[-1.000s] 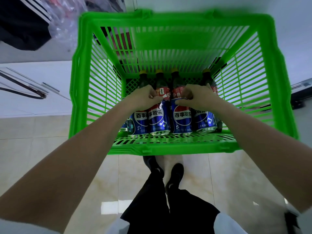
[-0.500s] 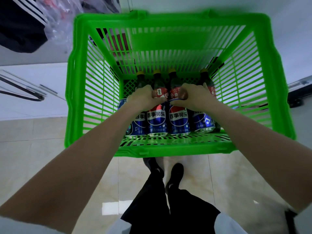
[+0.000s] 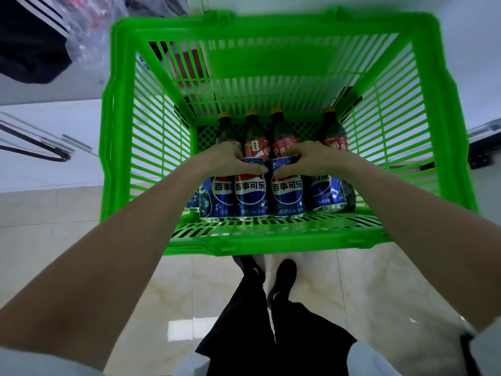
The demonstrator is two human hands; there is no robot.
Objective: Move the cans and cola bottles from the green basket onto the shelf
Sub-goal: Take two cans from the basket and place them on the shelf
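Observation:
A green slatted basket (image 3: 271, 244) holds a front row of several blue cola cans (image 3: 250, 195) and, behind them, several cola bottles (image 3: 256, 139) with red labels and yellow caps. My left hand (image 3: 227, 161) curls over the tops of the left cans, thumb across the middle-left can. My right hand (image 3: 311, 158) grips the tops of the right cans (image 3: 287, 194), thumb on the middle-right one. Both hands hide the can lids. No shelf is in sight.
The basket stands above a pale tiled floor (image 3: 67, 240). My dark trousers and black shoes (image 3: 282, 275) are just below its near rim. A dark striped garment (image 3: 29, 36) and a plastic bag hang at the top left, above a white surface.
The cans under both hands have risen slightly and look nearer. Both hands keep their grip on the can tops.

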